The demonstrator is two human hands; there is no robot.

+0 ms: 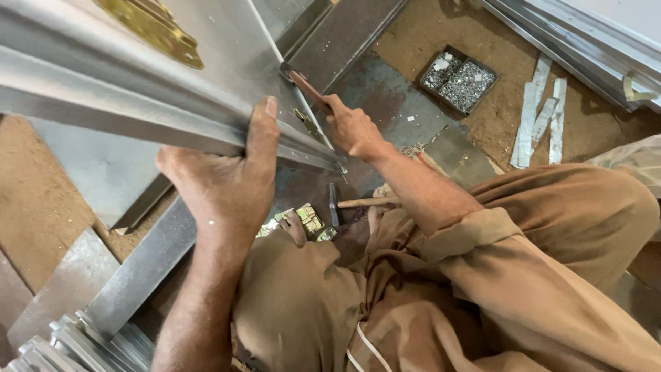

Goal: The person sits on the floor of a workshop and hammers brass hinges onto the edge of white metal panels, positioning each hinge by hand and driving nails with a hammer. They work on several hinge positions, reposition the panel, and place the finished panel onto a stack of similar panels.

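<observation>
Gripping the folded steel sheet edge (172, 127), my left hand (224, 186) clamped it; right hand (351, 127) fisted a wooden-handled tool (303, 86) just beyond. Sheet could slip, cutting my thumb.

the left hand (220, 186) is hiding its fingertips behind the metal frame (138, 103). the brass hinge (155, 27) is running off the top edge. the tray's (459, 78) contents are reading too small to tell.

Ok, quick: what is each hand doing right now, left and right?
Left hand: closed, gripping the edge of the grey metal panel.
Right hand: closed around the wooden handle of a tool held against the panel.
</observation>
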